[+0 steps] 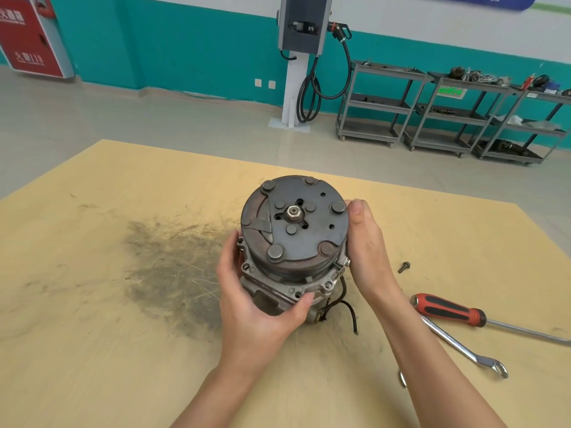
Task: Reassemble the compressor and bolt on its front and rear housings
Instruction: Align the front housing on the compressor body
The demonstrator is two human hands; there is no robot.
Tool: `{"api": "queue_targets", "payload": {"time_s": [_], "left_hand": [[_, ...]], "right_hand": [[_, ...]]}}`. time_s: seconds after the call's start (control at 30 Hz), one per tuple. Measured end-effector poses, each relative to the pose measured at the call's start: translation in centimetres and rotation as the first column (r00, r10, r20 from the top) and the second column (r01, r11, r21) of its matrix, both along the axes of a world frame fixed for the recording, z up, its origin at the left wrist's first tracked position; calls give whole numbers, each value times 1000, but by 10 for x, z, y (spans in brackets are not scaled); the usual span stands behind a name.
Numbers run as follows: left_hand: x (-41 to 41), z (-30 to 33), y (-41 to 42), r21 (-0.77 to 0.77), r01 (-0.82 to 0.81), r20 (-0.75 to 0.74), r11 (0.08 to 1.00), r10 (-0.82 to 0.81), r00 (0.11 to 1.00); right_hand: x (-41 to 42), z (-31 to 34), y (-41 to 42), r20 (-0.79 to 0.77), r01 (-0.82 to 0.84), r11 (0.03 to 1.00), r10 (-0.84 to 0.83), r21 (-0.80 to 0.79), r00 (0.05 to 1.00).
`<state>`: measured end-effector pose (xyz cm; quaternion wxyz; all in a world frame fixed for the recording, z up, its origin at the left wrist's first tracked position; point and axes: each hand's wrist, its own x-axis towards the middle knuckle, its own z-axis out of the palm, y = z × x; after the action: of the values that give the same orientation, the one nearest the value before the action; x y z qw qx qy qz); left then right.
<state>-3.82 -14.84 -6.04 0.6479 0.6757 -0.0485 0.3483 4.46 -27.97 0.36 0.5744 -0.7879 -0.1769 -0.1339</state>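
Note:
The compressor (293,236) stands upright on the wooden table (92,304), its round clutch plate with a central nut facing up. My left hand (253,307) grips the lower housing from the left, thumb across its front. My right hand (367,248) holds the pulley's right side, thumb up along the rim. A black wire (349,307) trails from the body's base. One loose bolt (403,267) lies on the table to the right of the compressor.
A red-handled screwdriver (448,310) and a combination wrench (463,347) lie at the right. A dark grease stain (173,267) marks the table to the left. Metal shelf carts (432,112) and a charging post (299,57) stand far behind.

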Motion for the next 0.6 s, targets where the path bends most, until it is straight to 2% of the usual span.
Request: {"api": "queue_targets", "payload": {"time_s": [0.23,0.47,0.6], "left_hand": [[-2,2,5,30,-6,-11,1000,6,1000],[-8,-2,-1,28,-149,-76,988,151,986],[-14,2,-8,-32,-212,-102,977,208,973]], "right_hand": [[0,-10,1,39,99,989,-103,107,994],[-1,-13,0,98,145,979,-160,146,982],[-2,-15,4,89,165,961,-189,222,978]]}}
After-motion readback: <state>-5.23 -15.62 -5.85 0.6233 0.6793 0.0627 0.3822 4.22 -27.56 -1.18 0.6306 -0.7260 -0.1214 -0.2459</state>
